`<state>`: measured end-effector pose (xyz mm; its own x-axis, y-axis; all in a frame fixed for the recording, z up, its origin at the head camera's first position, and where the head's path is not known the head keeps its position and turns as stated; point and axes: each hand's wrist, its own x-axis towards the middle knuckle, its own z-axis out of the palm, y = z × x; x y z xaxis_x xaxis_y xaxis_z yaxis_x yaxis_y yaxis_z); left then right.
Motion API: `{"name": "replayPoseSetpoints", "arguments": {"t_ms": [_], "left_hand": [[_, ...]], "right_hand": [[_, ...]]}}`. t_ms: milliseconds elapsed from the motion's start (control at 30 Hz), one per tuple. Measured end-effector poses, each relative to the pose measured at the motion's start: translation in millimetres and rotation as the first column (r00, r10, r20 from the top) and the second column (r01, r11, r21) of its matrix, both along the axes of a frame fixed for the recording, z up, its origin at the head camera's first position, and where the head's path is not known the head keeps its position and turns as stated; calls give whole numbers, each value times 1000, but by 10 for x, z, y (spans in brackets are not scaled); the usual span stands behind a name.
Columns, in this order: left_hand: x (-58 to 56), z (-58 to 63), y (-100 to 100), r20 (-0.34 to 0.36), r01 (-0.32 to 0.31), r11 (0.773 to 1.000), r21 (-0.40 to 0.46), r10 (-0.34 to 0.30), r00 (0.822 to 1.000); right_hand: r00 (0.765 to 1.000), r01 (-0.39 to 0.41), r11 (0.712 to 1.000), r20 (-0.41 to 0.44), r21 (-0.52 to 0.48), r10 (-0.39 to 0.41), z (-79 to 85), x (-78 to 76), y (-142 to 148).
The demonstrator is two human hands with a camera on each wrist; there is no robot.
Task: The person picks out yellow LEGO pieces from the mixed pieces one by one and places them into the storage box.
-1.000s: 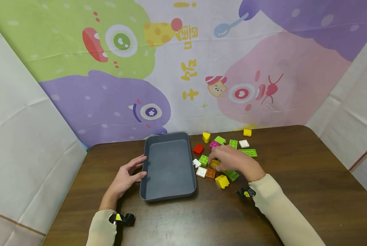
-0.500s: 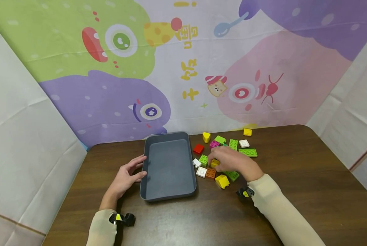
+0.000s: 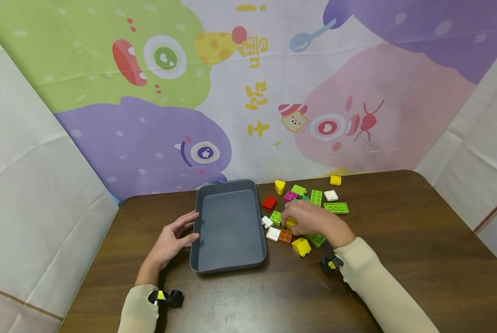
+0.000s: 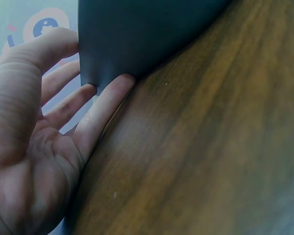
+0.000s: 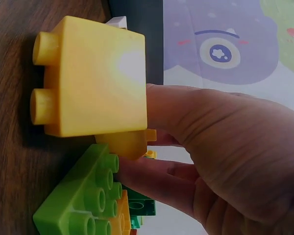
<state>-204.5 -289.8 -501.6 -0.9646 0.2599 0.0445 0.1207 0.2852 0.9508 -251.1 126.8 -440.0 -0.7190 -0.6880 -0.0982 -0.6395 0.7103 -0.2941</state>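
Note:
My left hand (image 3: 169, 243) rests at the left side of the dark grey tray (image 3: 227, 268), with its fingertips touching the outer wall, as the left wrist view also shows. My right hand (image 3: 310, 216) is over the pile of toy bricks at the right. Its thumb and fingers pinch a yellow brick (image 3: 291, 223), partly covered by the hand in the head view. Close in front of the right wrist view stands a larger sloped yellow brick (image 5: 98, 78). Below it is a green studded brick (image 5: 83, 205). An orange-brown brick (image 3: 285, 236) and a lime brick (image 3: 276, 218) lie near the fingers.
A red brick (image 3: 269, 202), white bricks (image 3: 273, 234) and a flat green plate (image 3: 336, 208) lie scattered right of the tray. A small yellow brick (image 3: 335, 180) is near the table's back edge. Behind the wooden table (image 3: 231, 305) hangs a cartoon cloth (image 3: 240, 152).
My left hand stays at the tray. My right hand keeps its place on the yellow brick, its forearm shifting very slightly left; the green brick beneath it moves slightly right.

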Motion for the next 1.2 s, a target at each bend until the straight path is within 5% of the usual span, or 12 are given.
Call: {"name": "replayPoseSetpoints", "arguments": {"t_ms": [967,1200], "left_hand": [[0,17,-4,10,1,1000,-2,-1,1000],[4,25,5,1,-5,1000,-8,5,1000]], "right_hand": [[1000,-13,1000,-11,-28,13,143,41,16],[997,-8,998,-72,-65,3,163,41,19]]}}
